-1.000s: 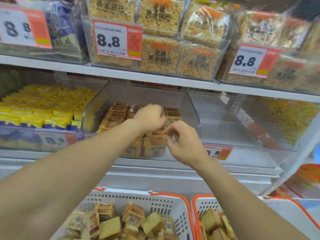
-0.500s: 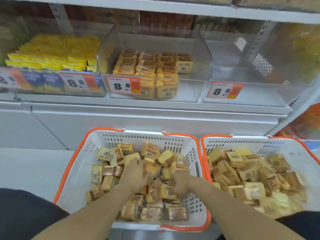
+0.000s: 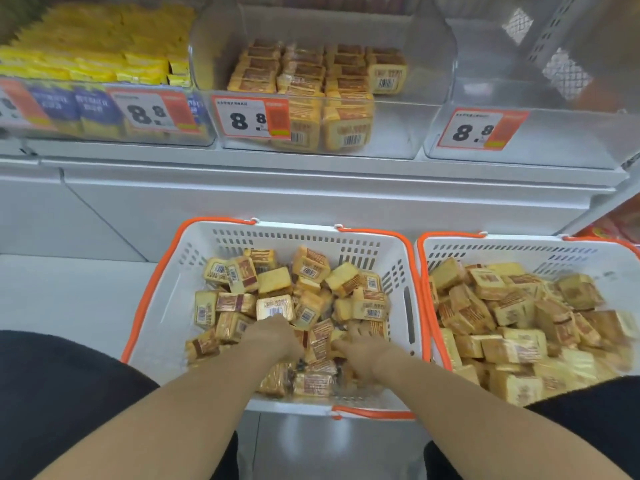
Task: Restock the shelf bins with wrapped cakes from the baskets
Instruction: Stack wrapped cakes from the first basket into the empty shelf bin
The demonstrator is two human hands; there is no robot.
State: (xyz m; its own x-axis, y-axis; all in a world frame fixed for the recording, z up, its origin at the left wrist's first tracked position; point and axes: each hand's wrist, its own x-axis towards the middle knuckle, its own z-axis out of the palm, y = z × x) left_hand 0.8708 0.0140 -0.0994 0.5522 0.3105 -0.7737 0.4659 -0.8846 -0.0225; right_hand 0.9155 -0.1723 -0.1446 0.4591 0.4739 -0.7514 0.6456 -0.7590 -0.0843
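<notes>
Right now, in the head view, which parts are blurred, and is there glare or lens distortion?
Head view: the right basket and its cakes smear with motion blur toward the right edge; the yellow packs at top left are soft too. The price tag on the middle bin reads sharp. Pale sheen lies on the clear bin walls. Wide-angle distortion bends the shelf edge.

— What is the person wearing?
— Black fabric trousers cover both legs, at the lower left and lower right corners.
— Any sleeves?
— None in view; both forearms are bare to the picture's edge, no watch or rings visible on the wrists.
</notes>
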